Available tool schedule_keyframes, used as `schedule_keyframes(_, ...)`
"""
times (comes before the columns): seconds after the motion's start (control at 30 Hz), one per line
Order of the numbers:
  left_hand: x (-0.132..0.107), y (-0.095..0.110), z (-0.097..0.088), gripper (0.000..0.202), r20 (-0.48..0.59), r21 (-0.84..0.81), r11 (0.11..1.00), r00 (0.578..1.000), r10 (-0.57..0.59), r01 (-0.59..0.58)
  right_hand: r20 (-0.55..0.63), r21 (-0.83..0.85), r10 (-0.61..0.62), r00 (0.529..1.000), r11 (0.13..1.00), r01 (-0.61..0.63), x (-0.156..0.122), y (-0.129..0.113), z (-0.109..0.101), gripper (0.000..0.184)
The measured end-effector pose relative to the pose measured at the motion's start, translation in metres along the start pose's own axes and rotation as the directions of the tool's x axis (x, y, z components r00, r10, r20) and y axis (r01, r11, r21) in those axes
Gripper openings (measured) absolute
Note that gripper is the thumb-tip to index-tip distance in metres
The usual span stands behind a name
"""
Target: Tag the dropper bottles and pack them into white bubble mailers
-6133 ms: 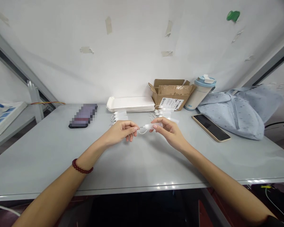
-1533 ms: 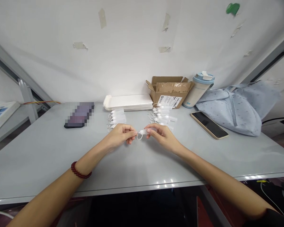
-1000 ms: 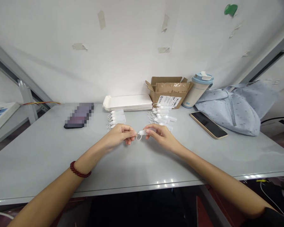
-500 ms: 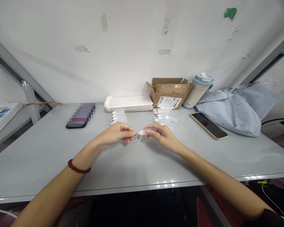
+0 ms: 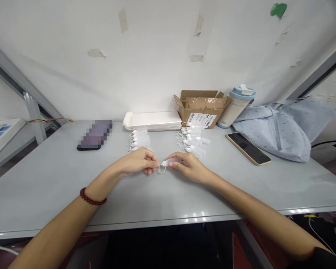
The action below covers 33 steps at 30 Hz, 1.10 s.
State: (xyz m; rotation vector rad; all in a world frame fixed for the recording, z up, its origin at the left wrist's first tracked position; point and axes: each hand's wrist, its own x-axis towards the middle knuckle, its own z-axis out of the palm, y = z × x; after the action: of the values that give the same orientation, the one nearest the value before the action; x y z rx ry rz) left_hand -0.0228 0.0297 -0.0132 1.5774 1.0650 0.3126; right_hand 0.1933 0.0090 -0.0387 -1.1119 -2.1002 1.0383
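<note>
Just above the table's middle, my right hand (image 5: 189, 166) grips a small translucent dropper bottle (image 5: 172, 160), its white nozzle pointing left. A thin white strap loop (image 5: 162, 171) hangs from the nozzle end. My left hand (image 5: 142, 160) is closed in a pinch right at the nozzle tip; whatever lies between its fingertips is hidden. Behind the left hand lies a neat row of similar bottles (image 5: 140, 140), nozzles to the left. Beyond my right hand is a looser group of such bottles (image 5: 197, 140) with their straps.
Along the wall stand a stack of white flat boxes (image 5: 154, 117), an open cardboard box (image 5: 204, 106) and a tumbler (image 5: 235, 108). A blue cloth bag (image 5: 277, 130) and a phone (image 5: 248, 148) lie right. Another phone (image 5: 95, 136) lies left on the grey table (image 5: 58, 179).
Both hands, with the bottle, have come slightly lower and nearer to me. The strap loop hangs a little lower. The whole view has shifted slightly.
</note>
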Motion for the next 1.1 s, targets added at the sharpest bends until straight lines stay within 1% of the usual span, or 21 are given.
schedule_keyframes(0.1,-0.001,-0.001,-0.011,0.023,0.004,0.026,1.000,1.000,-0.006,0.006,0.022,-0.063,-0.049,0.999,0.997,0.050,0.000,0.000,0.004,0.026)
schedule_keyframes(0.17,-0.006,0.001,-0.023,0.021,-0.036,0.027,1.000,0.999,0.006,-0.005,0.016,-0.073,-0.070,0.997,0.995,0.071,0.000,-0.001,0.004,0.026)
schedule_keyframes(0.23,-0.014,0.004,-0.038,0.020,-0.121,0.026,1.000,0.993,0.016,-0.012,-0.028,-0.087,-0.090,0.996,0.992,0.087,0.001,-0.001,0.000,0.025)
schedule_keyframes(0.37,-0.029,0.001,-0.066,0.021,-0.297,0.035,0.999,0.955,0.020,-0.010,-0.175,-0.192,-0.139,0.975,0.976,0.104,0.004,0.005,-0.014,0.024)
schedule_keyframes(0.47,-0.033,-0.007,-0.079,0.024,-0.330,0.033,0.997,0.943,-0.049,0.064,-0.230,-0.339,-0.162,0.960,0.938,0.077,0.007,0.014,-0.026,0.021)
schedule_keyframes(0.57,-0.031,-0.011,-0.081,0.026,-0.336,0.031,0.991,0.935,-0.112,0.130,-0.223,-0.490,-0.154,0.963,0.871,0.026,0.009,0.021,-0.034,0.019)
schedule_keyframes(0.67,-0.030,-0.010,-0.078,0.028,-0.360,0.030,0.987,0.923,-0.135,0.156,-0.208,-0.576,-0.082,0.975,0.816,-0.054,0.009,0.022,-0.039,0.018)
schedule_keyframes(0.8,-0.030,-0.007,-0.075,0.029,-0.366,0.053,0.982,0.919,-0.147,0.179,-0.221,-0.624,0.056,0.974,0.759,-0.186,0.008,0.016,-0.044,0.016)
schedule_keyframes(0.9,-0.028,-0.009,-0.077,0.031,-0.356,0.060,0.976,0.918,-0.176,0.211,-0.229,-0.658,0.136,0.964,0.708,-0.256,0.008,0.011,-0.047,0.010)
schedule_keyframes(1.0,-0.025,-0.014,-0.079,0.031,-0.352,0.066,0.974,0.918,-0.180,0.216,-0.228,-0.683,0.184,0.956,0.670,-0.292,0.008,0.008,-0.049,0.009)
schedule_keyframes(1.1,-0.023,-0.016,-0.079,0.029,-0.360,0.074,0.972,0.915,-0.181,0.221,-0.219,-0.703,0.193,0.957,0.649,-0.291,0.007,0.006,-0.048,0.008)
